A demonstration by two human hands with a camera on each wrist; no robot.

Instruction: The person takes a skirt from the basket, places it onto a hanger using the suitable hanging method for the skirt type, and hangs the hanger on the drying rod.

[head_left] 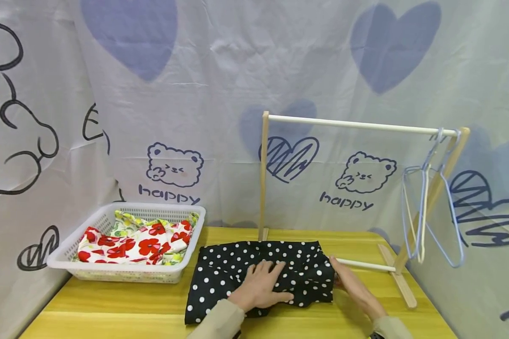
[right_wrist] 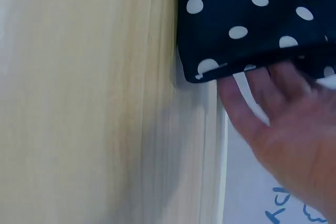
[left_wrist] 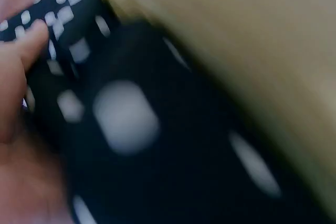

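Observation:
A black cloth garment with white polka dots lies folded on the table, its kind hidden by the folding. My left hand rests on its middle with the fingers spread. In the left wrist view, the thumb side of that hand shows over the dotted cloth, which is blurred up close. My right hand is at the garment's right edge. From the right wrist, its extended fingers reach in at the hem, and their tips are hidden by the cloth.
A white plastic basket at the left holds red-flowered cloth and yellow-green patterned cloth. Behind and right stands a rack with a white rail and wooden posts. Several hangers hang at its right end over the yellow wooden table.

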